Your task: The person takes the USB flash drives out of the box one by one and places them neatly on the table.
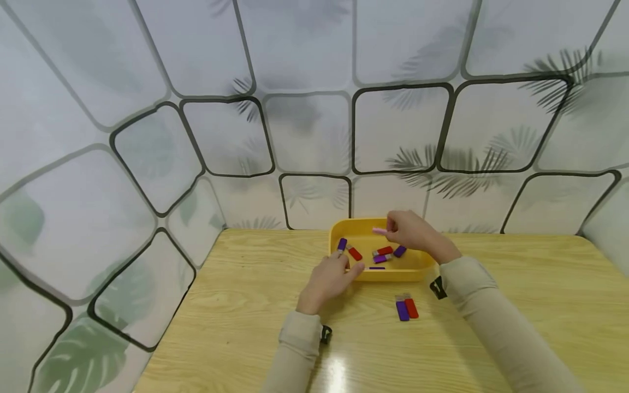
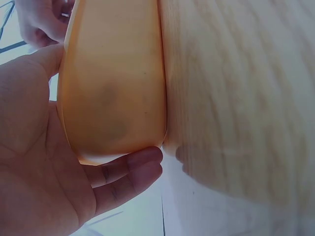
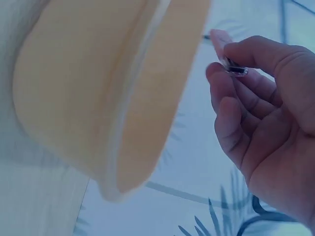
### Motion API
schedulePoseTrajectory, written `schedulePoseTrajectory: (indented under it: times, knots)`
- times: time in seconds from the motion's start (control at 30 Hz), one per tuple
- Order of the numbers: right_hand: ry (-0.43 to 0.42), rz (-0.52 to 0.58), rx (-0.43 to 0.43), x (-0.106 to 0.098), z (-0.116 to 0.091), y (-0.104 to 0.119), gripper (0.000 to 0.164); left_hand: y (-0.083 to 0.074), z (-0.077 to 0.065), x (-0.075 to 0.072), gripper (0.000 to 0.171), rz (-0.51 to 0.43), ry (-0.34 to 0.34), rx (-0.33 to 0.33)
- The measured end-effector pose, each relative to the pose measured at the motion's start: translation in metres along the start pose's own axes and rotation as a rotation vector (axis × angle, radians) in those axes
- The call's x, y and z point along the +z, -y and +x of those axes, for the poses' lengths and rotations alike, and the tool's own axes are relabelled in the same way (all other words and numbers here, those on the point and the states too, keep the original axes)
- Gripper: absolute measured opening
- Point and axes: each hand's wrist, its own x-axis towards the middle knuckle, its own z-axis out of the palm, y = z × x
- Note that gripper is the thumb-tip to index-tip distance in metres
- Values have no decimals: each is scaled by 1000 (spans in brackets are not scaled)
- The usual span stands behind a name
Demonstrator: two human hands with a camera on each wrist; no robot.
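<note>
My right hand (image 1: 411,229) is raised over the back right of a yellow plastic bin (image 1: 393,275). Between thumb and fingertips it pinches a pink USB flash drive (image 1: 380,231), whose metal plug shows in the right wrist view. My left hand (image 1: 329,277) holds the bin at its front left corner, thumb at the front rim and fingers against the end wall. Several red and purple flash drives lie in the bin, among them a red one (image 1: 354,252) near the left end and a purple one (image 1: 400,251) to the right.
A purple flash drive (image 1: 402,310) and a red flash drive (image 1: 411,308) lie side by side on the wooden table (image 1: 245,305), in front of the bin. Behind the table's back edge hangs a patterned curtain (image 1: 314,136).
</note>
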Motion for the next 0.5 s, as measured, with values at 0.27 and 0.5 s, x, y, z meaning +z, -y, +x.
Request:
schedulePoseTrajectory:
  times: [0.27,0.5]
  knots:
    - [-168,169,-47,10,-41,20,8,3,2,-4,56,14,-8,-5]
    - [-220,295,-57,28,-78,30,8,1,-1,0,56,-12,14,-8]
